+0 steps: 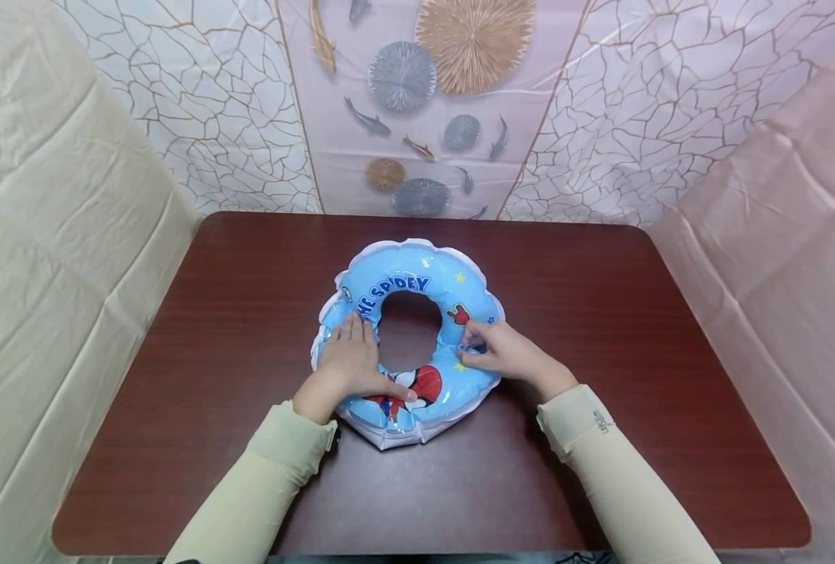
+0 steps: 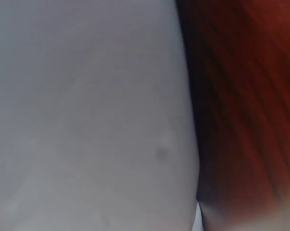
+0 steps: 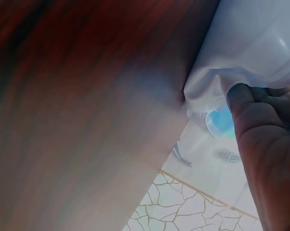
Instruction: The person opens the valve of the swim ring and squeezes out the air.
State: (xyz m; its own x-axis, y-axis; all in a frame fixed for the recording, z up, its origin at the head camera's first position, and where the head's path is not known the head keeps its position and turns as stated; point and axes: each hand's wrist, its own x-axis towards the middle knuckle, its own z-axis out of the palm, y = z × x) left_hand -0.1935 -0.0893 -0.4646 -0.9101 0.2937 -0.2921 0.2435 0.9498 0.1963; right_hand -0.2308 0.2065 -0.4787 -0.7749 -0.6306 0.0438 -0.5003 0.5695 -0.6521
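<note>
A light-blue inflatable swim ring (image 1: 475,385) with a cartoon figure and lettering lies on the table, puffed up with a wrinkled edge. My left hand (image 1: 350,368) rests flat on its left side, fingers straight and thumb spread over the printed figure. On the right side of the ring, thumb and forefinger of my right hand (image 1: 505,350) pinch a small clear valve (image 1: 463,348), mostly hidden by the fingertips. The left wrist view holds only the ring's pale underside. In the right wrist view, the curled right hand (image 3: 268,139) is beside the ring's white underside (image 3: 256,43).
The ring stands on a dark red-brown table (image 1: 248,313) with rounded corners. A patterned cloth (image 1: 417,141) hangs behind the far edge. Pale quilted fabric (image 1: 51,274) closes in the left side, and similar fabric (image 1: 777,258) the right.
</note>
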